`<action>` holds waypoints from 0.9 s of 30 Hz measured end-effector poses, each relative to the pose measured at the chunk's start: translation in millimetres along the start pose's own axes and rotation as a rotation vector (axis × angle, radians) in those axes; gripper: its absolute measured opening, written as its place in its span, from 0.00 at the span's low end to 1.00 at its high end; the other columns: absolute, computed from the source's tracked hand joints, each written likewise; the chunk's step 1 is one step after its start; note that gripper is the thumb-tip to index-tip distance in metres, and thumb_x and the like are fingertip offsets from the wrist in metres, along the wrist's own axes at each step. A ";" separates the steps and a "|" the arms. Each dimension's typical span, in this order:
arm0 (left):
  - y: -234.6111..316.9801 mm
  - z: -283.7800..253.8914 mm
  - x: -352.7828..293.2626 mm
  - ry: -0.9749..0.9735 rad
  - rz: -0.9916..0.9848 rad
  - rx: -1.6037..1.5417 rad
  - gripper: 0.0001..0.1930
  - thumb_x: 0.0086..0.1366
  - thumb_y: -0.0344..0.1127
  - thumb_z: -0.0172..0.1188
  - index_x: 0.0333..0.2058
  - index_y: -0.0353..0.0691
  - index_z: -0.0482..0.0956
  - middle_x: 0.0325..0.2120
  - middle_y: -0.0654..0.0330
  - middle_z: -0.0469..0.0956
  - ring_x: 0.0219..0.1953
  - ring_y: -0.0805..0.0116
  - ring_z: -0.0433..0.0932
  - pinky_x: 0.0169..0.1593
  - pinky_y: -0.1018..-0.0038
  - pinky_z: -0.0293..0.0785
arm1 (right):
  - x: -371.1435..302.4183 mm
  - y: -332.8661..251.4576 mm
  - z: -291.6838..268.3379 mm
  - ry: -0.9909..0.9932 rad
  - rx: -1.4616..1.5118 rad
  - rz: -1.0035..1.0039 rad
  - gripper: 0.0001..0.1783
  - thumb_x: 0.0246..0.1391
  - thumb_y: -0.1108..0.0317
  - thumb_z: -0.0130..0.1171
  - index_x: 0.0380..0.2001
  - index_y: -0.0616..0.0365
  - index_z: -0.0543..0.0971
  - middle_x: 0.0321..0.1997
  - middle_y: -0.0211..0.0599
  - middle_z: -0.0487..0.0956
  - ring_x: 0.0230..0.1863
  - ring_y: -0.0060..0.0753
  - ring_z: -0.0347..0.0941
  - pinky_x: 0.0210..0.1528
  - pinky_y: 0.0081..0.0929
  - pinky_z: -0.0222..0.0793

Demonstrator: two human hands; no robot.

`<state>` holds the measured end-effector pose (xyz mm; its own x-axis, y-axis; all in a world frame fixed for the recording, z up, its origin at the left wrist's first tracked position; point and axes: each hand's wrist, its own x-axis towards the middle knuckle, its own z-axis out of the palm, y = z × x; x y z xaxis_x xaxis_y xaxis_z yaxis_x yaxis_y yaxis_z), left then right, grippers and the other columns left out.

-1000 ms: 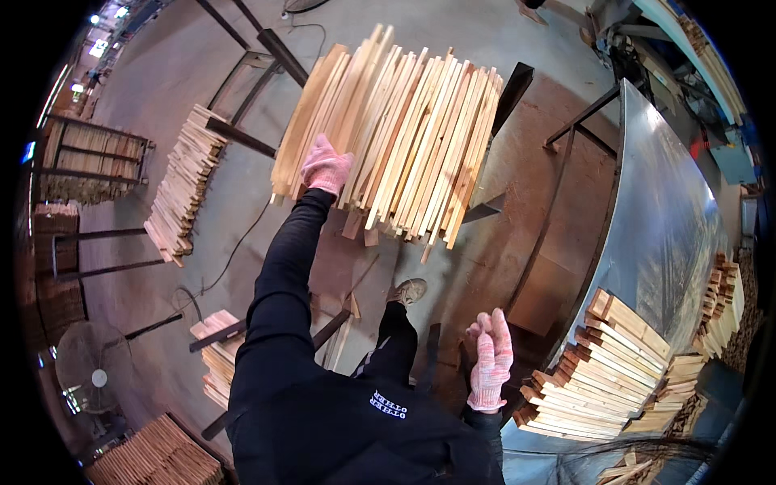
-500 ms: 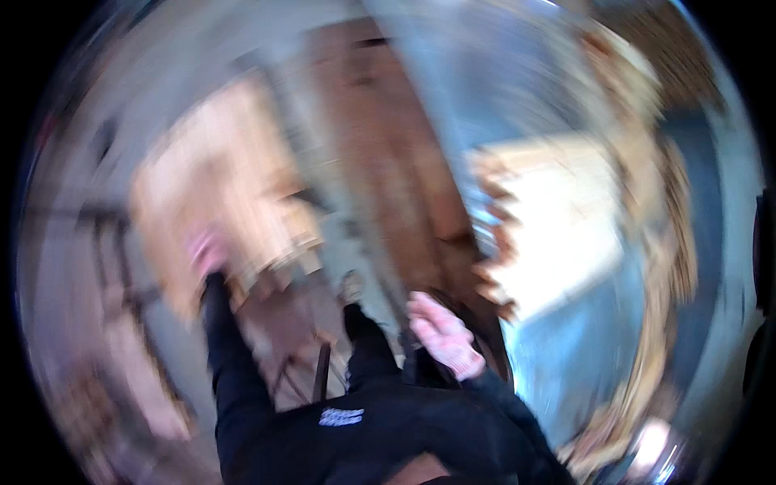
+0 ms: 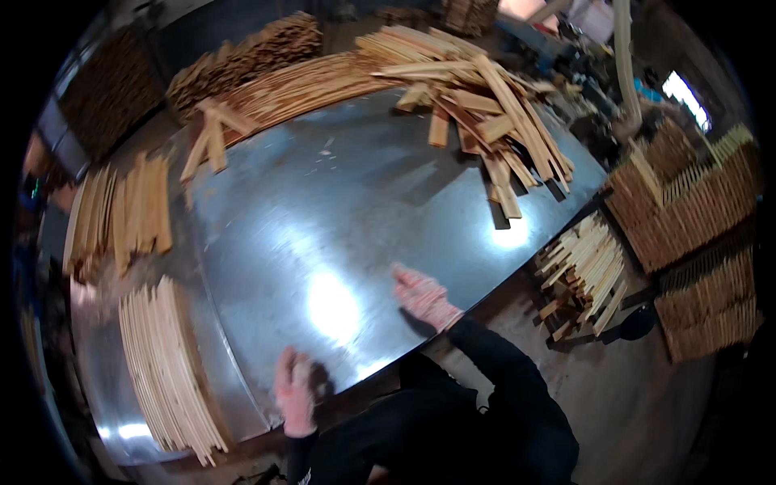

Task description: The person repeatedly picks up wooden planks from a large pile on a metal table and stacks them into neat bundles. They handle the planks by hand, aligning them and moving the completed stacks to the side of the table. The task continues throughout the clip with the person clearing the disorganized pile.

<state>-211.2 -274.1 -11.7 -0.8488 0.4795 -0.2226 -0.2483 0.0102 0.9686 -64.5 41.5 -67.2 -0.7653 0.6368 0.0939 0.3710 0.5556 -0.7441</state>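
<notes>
My left hand (image 3: 295,392), in a pinkish knit work glove, is over the near edge of a shiny metal-topped table (image 3: 267,218). Its fingers stretch forward with nothing in them. My right hand (image 3: 426,301), gloved alike, reaches farther over the tabletop, fingers extended and holding nothing. Left of my left hand, a row of pale wooden strips (image 3: 166,368) lies side by side on the metal surface. A loose, crossed heap of wooden slats (image 3: 505,121) lies toward the table's far right.
Long strips (image 3: 299,85) line the far edge, with a few short slats (image 3: 212,137) at their left end. More bundles (image 3: 141,206) lie at far left. Beyond the right edge stand a low pile of sticks (image 3: 586,263) and large stacked wood (image 3: 687,202).
The view has swung from a blurred scene of the floor and wood stacks to the metal table. Both hands are now over the table's near side.
</notes>
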 end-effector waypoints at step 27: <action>-112.0 723.4 472.2 0.020 -0.329 -0.666 0.20 0.70 0.52 0.56 0.42 0.39 0.79 0.34 0.59 0.80 0.35 0.61 0.80 0.40 0.64 0.77 | 439.1 423.9 -504.5 0.078 -0.424 -0.539 0.32 0.60 0.54 0.60 0.64 0.56 0.71 0.64 0.53 0.73 0.66 0.54 0.68 0.67 0.42 0.63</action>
<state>-246.5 585.9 -145.4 -0.6886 0.5272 -0.4978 -0.7162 -0.3871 0.5807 22.0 826.4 -7.7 -0.8668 0.2404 0.4369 0.1350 0.9566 -0.2584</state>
